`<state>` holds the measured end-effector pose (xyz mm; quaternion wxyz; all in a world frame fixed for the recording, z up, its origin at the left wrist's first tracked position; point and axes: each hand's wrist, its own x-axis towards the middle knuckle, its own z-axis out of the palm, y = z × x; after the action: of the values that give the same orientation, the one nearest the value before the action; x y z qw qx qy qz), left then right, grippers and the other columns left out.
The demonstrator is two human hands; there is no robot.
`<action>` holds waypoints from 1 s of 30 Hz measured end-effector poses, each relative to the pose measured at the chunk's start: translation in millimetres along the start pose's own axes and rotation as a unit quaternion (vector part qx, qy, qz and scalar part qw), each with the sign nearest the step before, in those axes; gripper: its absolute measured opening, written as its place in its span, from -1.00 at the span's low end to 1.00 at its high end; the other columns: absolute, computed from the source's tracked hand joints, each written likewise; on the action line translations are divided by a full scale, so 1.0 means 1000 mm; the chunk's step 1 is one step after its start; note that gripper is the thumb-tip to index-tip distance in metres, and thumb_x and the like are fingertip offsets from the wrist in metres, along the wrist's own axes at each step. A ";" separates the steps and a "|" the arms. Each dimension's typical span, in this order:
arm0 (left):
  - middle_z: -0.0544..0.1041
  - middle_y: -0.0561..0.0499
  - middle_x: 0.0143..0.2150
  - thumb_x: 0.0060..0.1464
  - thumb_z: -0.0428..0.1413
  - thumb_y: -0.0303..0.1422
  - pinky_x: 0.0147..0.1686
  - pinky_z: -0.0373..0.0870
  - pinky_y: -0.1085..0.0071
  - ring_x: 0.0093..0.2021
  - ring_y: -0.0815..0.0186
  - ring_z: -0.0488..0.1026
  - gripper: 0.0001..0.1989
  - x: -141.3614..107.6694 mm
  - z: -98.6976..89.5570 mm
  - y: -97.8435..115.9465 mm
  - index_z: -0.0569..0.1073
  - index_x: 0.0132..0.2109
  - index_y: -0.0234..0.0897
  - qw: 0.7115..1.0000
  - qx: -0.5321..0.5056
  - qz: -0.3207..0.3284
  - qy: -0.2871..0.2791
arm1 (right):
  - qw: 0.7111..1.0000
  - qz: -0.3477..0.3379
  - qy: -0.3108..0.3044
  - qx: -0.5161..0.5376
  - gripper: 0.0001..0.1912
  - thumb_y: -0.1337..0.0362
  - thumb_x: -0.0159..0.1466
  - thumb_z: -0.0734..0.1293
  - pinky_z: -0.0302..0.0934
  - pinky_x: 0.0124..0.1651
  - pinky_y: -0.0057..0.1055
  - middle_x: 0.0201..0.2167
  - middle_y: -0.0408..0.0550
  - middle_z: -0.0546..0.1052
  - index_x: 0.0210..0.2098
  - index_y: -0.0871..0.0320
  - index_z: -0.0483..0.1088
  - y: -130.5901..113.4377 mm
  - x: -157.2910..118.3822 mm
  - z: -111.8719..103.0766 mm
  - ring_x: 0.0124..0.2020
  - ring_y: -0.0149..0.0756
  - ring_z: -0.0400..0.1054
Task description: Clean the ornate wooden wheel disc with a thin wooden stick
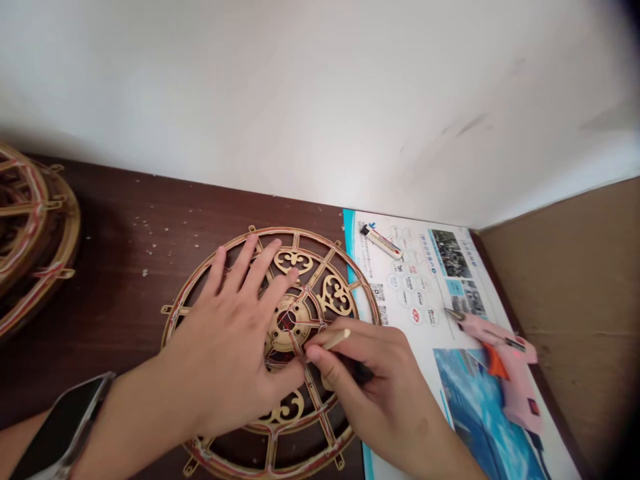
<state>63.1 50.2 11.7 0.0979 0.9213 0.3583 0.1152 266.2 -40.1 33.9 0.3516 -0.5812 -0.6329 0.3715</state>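
A gold, wheel-shaped frame (286, 341) with spokes, scroll ornaments and a round hub lies flat in front of me. Thin red and white wires run along its rings and spokes. My left hand (237, 340) rests palm down across the frame's left side, fingers spread, its thumb beside a spoke below the hub. Just right of the hub, my right hand (375, 380) pinches a thin, pale wooden stick (337, 339) between thumb and fingers. The stick's lower tip is hidden by the fingers, close to my left thumb and the wires.
More gold frames (70, 233) are stacked at the left on the dark brown table (115, 200). A printed sheet (410, 327) at right bears a pink glue gun (515, 360) and a small white, black-ended object (383, 242). Behind stands a white wall; cardboard (575, 280) borders the right.
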 end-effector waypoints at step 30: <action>-0.05 -0.31 0.72 0.40 0.06 -0.09 0.54 0.10 -0.47 0.71 -0.34 -0.13 -0.37 -0.004 0.008 -0.005 0.30 0.47 -0.30 0.999 0.035 0.034 0.019 | 1.000 0.024 -0.005 0.014 -0.69 0.26 0.57 0.34 0.19 -0.30 -0.38 -0.40 -0.15 0.59 -0.29 0.13 0.62 0.007 0.001 -0.008 -0.37 -0.43 0.42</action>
<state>59.3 49.9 2.7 0.0546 0.9335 0.3323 0.1233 276.5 -38.5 32.0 0.3472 -0.5896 -0.6152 0.3917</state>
